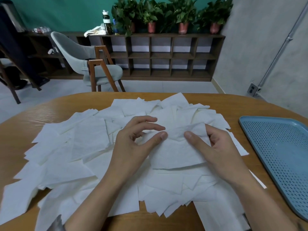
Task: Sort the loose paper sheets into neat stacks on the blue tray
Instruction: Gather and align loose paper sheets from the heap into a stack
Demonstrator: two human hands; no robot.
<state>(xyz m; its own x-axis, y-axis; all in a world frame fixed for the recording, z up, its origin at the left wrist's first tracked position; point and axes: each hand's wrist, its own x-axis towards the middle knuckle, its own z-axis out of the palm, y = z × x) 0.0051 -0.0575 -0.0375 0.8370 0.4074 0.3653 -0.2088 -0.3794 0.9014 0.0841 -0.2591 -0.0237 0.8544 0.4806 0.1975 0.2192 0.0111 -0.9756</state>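
Several loose white paper sheets [86,144] lie scattered in a wide overlapping pile across the wooden table [25,117]. One sheet [176,152] is lifted above the pile's middle. My right hand [213,147] grips its right edge, thumb on top and fingers curled behind. My left hand [136,140] is at the sheet's left side, thumb tip on the paper and fingers spread and loosely bent above it. The blue perforated tray [280,150] sits at the right of the table with nothing on it.
Beyond the table's far edge stand a grey chair [80,54] with wooden legs and a low dark shelf unit [160,55] carrying potted plants [166,14] and a bottle [106,22]. A grey wall with a socket [253,90] is at right.
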